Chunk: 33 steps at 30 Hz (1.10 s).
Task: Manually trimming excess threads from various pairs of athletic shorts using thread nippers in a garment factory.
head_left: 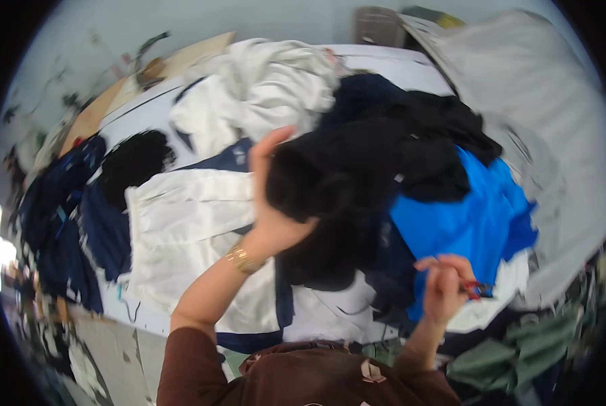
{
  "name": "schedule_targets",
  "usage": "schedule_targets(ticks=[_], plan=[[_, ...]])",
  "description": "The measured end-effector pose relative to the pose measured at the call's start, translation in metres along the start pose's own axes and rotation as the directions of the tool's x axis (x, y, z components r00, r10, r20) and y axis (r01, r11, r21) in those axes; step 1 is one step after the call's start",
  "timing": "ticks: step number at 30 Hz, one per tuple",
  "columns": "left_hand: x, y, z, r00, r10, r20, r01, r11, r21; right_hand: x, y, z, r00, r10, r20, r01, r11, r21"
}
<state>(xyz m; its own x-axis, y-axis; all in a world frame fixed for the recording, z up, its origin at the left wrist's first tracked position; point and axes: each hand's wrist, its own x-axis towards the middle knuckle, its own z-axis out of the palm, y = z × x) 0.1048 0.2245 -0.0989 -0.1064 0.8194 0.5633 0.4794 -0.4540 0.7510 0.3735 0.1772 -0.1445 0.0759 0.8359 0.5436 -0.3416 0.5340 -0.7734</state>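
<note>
My left hand (279, 220), with a gold-coloured band on the wrist, is closed round a bunched black garment (337, 176) above the middle of the table. The thumb side shows along the cloth's left edge; the other fingers are partly hidden. Lower right, my right hand (444, 287) is curled round small red-handled snips (477, 290), whose dark tip points right. It hovers over a bright blue garment (445, 223), apart from the black cloth. White trousers or shorts (195, 223) lie flat beside my left forearm.
A heap of white cloth (269, 84) lies at the back of the white table (411, 64). Dark navy garments (59, 216) hang over the left edge, near a black piece (137, 162). A large grey cover (526, 74) fills the right side; green cloth (519, 352) lies lower right.
</note>
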Motion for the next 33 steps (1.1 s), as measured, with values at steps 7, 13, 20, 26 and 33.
schedule_targets(ticks=[7, 13, 20, 26, 33], plan=[[0.002, 0.018, 0.014, 0.971, 0.214, -0.108, -0.240, 0.871, -0.429, -0.006, 0.018, -0.016, 0.992, 0.058, -0.110, -0.055, 0.998, 0.033], [0.006, 0.014, -0.043, 0.949, 0.239, -0.204, -0.269, 0.954, -0.133, 0.011, 0.036, -0.015, 0.998, 0.044, -0.042, -0.046, 0.998, -0.039], [0.128, -0.026, -0.148, 0.570, 0.672, -0.472, -0.362, 0.721, 0.590, 0.007, 0.037, 0.000, 0.990, 0.139, -0.005, -0.139, 0.988, -0.069], [0.256, -0.070, -0.237, 0.688, 0.391, -0.611, 0.106, 0.779, 0.618, 0.014, 0.059, 0.020, 0.984, 0.172, -0.054, -0.179, 0.964, -0.195], [0.204, -0.172, -0.210, 0.994, -0.078, -0.072, 0.105, 0.598, 0.795, 0.011, 0.083, 0.043, 0.975, 0.207, 0.079, -0.182, 0.951, -0.249]])
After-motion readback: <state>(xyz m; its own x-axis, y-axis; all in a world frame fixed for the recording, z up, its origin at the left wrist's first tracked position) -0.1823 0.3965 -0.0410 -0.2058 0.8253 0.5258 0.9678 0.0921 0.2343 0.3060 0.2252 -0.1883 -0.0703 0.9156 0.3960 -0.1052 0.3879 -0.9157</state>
